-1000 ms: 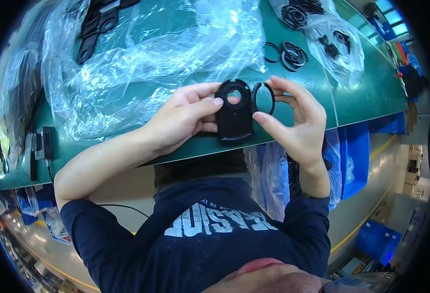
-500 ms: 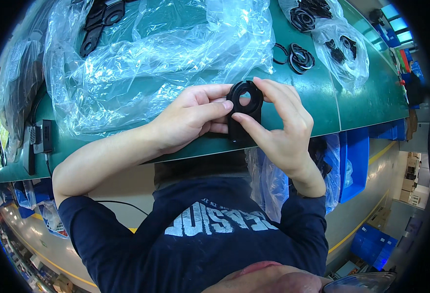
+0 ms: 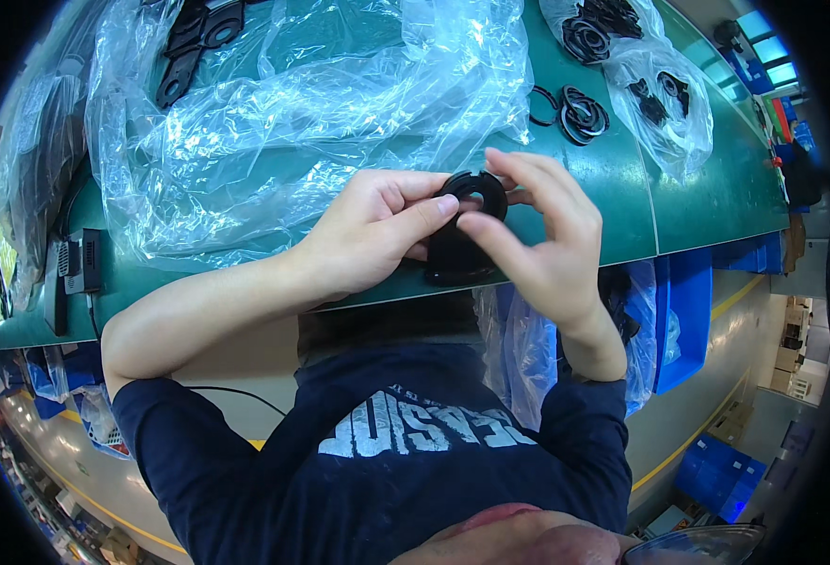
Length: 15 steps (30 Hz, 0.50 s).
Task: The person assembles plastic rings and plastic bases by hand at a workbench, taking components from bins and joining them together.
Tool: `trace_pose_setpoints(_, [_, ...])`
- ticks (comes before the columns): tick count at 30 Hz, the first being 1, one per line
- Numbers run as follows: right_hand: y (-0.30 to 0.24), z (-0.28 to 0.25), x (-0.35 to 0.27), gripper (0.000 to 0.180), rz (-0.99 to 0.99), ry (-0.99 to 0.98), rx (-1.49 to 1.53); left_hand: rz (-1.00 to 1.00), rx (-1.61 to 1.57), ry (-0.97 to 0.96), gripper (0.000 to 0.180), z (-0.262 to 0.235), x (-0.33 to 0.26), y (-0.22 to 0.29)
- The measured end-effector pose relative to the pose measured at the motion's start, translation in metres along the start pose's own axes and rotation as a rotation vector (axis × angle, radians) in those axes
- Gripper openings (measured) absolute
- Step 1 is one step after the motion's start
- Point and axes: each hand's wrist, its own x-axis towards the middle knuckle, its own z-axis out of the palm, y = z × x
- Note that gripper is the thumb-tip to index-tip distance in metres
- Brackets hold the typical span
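My left hand [image 3: 377, 221] is closed on a black plastic part [image 3: 459, 250], its thumb lying across the front by the rim. The part has a rounded top with a large round hole and a notched collar, and a flat body below. Around the part's right side is my right hand [image 3: 552, 235], thumb and forefinger spread apart. Its thumb tip is in front of the part and the forefinger tip just above the collar; whether either touches cannot be made out.
Clear plastic sheeting [image 3: 340, 122] covers much of the green table [image 3: 613, 188], with black parts [image 3: 182, 71] at its far left. Loose black rings [image 3: 582, 115] lie right of it, near bagged parts [image 3: 665, 99]. A blue bin [image 3: 683, 325] stands below the table edge.
The black part has tilted, its lower end now nearer me and its top slightly lower. My right finger and thumb have loosened from the collar. My left hand keeps its hold.
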Motion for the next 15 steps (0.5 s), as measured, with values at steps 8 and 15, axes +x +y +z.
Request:
trace_pose_setpoints(8, [0.015, -0.002, 0.006, 0.020, 0.416, -0.167, 0.586, 0.069, 0.086, 0.017, 0.027, 0.003, 0.000, 0.003])
trace_pose_setpoints(15, [0.015, -0.005, 0.010, 0.016, 0.439, -0.267, 0.505, 0.067, 0.175, -0.054, 0.028, 0.000, -0.002, -0.002])
